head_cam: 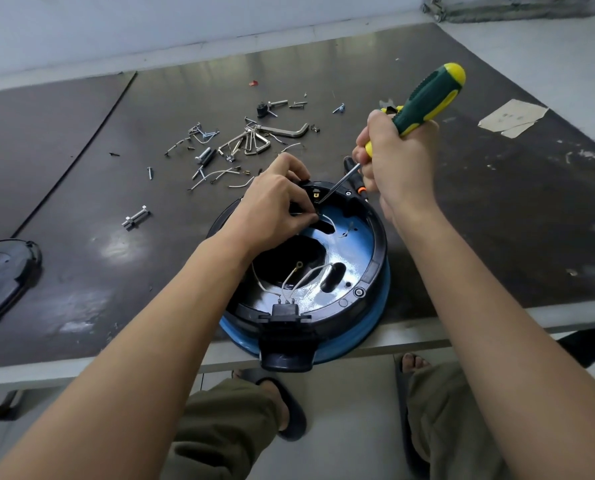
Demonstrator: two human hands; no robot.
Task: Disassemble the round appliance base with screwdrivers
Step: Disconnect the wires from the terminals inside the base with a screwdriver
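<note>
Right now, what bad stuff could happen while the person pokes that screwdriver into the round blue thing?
The screwdriver tip sits close to the left hand fingers, so a slip might jab them. The round base hangs partly over the table edge, so pushing hard could tip it off. Thin white wires lie loose inside and might snag or tear.
</note>
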